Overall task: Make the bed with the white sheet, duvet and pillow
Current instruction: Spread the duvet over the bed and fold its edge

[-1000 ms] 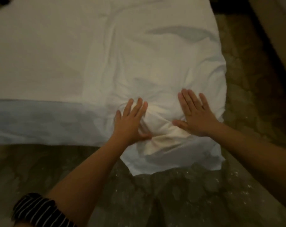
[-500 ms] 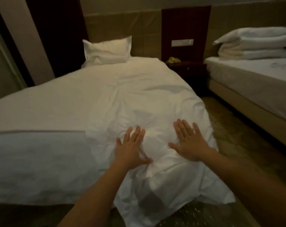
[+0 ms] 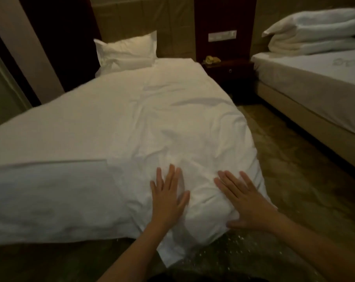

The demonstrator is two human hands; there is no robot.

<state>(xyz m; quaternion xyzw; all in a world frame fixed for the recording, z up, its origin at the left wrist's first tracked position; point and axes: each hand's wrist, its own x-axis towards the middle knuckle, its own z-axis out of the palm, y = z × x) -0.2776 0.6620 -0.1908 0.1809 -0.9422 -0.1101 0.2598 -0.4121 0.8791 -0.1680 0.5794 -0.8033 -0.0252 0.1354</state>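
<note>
A white duvet [image 3: 172, 123] lies wrinkled along the right half of the bed, its near corner hanging over the foot towards the floor. The white sheet [image 3: 50, 143] covers the mattress on the left and down the foot end. A white pillow [image 3: 125, 51] leans against the headboard at the far end. My left hand [image 3: 168, 197] lies flat with straight fingers on the duvet's near corner. My right hand [image 3: 247, 202] presses flat on the same corner, a little to the right, at the bed's edge.
A dark bedside table [image 3: 227, 72] with a small yellowish object stands between the beds. A second bed [image 3: 315, 82] on the right carries folded white bedding [image 3: 317, 31]. Patterned floor [image 3: 284, 180] runs between the beds. A dark curtain and wall stand at the left.
The camera has tilted up from the bed's foot, so the pillow, headboard and second bed came into view. Both hands stay flat on the duvet corner, slightly farther apart.
</note>
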